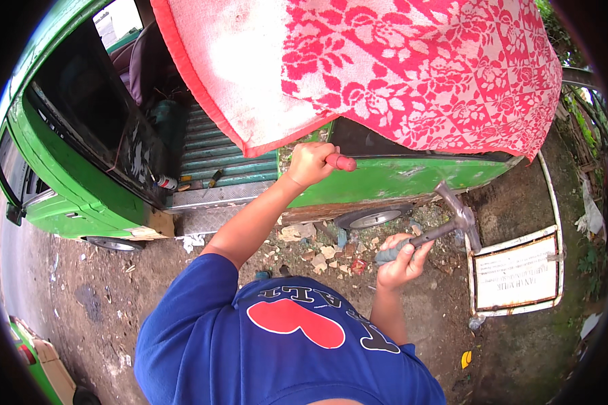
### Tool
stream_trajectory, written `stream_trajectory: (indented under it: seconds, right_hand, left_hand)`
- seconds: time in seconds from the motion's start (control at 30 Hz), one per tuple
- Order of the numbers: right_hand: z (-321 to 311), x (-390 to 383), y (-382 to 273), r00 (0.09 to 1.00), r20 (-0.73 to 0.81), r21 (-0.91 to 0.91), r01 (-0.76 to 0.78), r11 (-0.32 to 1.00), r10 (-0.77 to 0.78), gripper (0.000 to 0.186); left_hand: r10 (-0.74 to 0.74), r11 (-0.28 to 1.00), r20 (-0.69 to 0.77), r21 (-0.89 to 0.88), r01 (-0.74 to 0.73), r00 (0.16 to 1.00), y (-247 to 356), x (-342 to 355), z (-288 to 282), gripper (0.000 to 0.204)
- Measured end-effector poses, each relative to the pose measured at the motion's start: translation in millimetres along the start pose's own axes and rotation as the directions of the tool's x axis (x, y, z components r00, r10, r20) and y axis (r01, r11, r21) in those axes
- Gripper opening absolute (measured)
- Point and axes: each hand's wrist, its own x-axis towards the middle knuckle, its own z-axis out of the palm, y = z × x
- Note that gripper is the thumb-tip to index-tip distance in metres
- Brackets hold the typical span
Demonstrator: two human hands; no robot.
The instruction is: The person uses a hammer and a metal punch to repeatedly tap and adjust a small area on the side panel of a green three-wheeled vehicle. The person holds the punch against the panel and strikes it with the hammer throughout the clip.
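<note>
My left hand (311, 164) is closed around a red-handled tool (341, 162). The handle's rounded end sticks out to the right; whatever is at its other end is hidden, so its kind cannot be told. That fist is against the side of the green van (398, 177), beside the edge of the door opening. In my right hand (404, 262) is a hammer (446, 226), gripped by its grey handle. Its metal head points up and right, apart from the van and the red handle.
A red and white flowered towel (412, 74) hangs over the van's side. Inside the doorway lies a ribbed floor (213, 148), with a small can (165, 182) near the sill. Broken chips (327, 253) litter the ground. A rusty white sign frame (517, 270) lies at right.
</note>
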Motion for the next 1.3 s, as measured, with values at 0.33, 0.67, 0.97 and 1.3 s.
stream_trajectory:
  seconds: [0.33, 0.67, 0.97, 1.3]
  right_hand:
    - [-24.7, 12.2, 1.6, 0.993, 0.073, -0.164, -0.081, 0.983, 0.094, 0.052]
    - [-38.0, -4.0, 9.4, 0.914, 0.211, -0.393, -0.245, 0.886, 0.346, 0.046]
    - [-38.1, 15.0, 4.9, 0.943, 0.239, -0.255, -0.168, 0.952, 0.230, 0.051]
    - [-35.0, 10.8, 5.7, 0.942, 0.148, -0.270, -0.254, 0.929, 0.301, 0.050]
  left_hand:
    - [-0.025, 1.000, -0.018, 0.003, 0.025, 1.000, -2.2, 0.1, -2.7, 0.010]
    - [-0.101, 0.995, -0.057, -0.024, 0.100, 0.993, -7.3, -4.2, -4.9, 0.016]
    - [0.119, 0.993, -0.040, 0.009, -0.118, 0.992, 10.5, 4.1, -6.8, 0.031]
    - [0.067, 0.997, 0.074, 0.042, -0.070, 0.995, 5.3, -5.5, -1.9, 0.018]
